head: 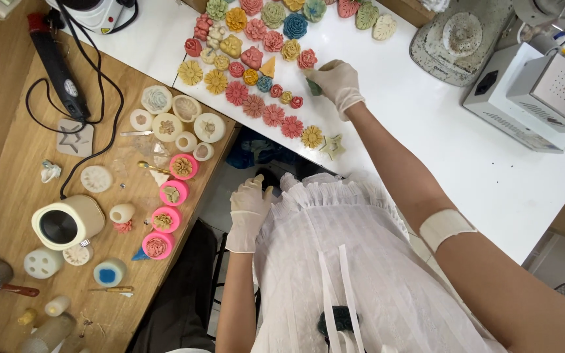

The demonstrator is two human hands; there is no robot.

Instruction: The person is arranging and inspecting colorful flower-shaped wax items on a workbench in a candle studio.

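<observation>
pink moulds (pixel 184 167): 4 | gloved hands (pixel 337 82): 2 | star (pixel 332 146): 1

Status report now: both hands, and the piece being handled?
Right hand gloved, gripping a small green piece at the flower rows on the white table. Left hand gloved, resting against the white apron. Nothing blocking.

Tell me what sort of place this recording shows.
Probably a small craft workshop for moulded flower pieces. Rows of coloured flower shapes lie on a white table, pink and white moulds sit on a wooden bench, and the gloved right hand places a green piece.
</observation>
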